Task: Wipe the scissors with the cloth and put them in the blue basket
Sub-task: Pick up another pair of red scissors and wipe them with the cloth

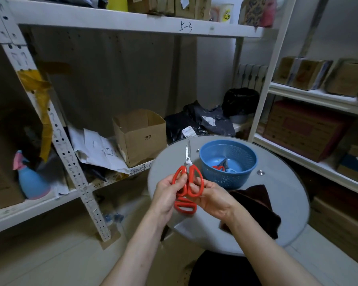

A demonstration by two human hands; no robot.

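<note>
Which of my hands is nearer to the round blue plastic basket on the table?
Right. The right hand is just at the blue basket's near side; the left hand is farther left, beyond the red-handled scissors both hold.

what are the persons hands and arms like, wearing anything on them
Both are bare: the left hand and right hand have no gloves, and no sleeve shows anywhere up to the picture's lower edge. No watch, bracelet or ring is visible on the sides facing the camera.
</note>
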